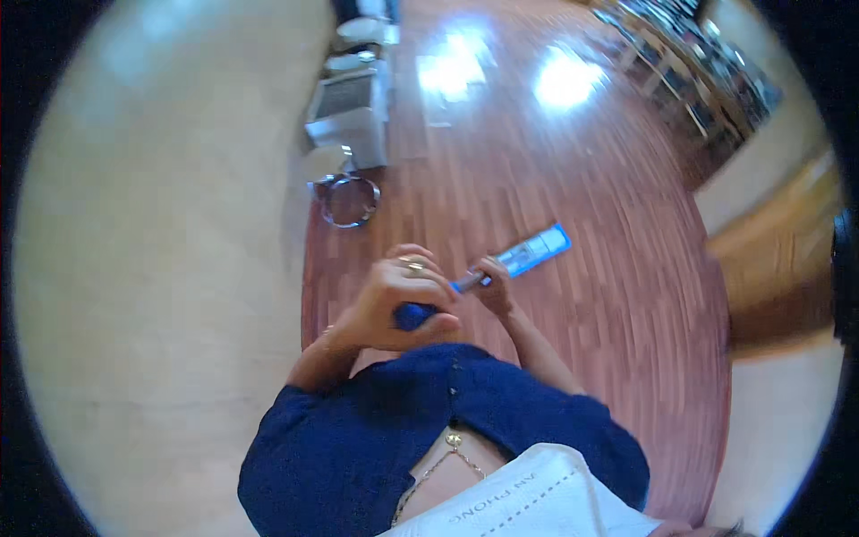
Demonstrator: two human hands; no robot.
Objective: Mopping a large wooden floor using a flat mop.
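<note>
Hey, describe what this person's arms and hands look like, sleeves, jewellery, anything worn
Both arms wear dark blue sleeves pushed up near the elbows, leaving the forearms bare. The left hand has a gold ring on one finger and a thin bracelet at the wrist. The right hand shows no ring or glove that can be made out.

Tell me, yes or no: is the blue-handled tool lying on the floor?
No, the blue-handled tool is held above the wooden floor by the left hand and right hand.
</note>
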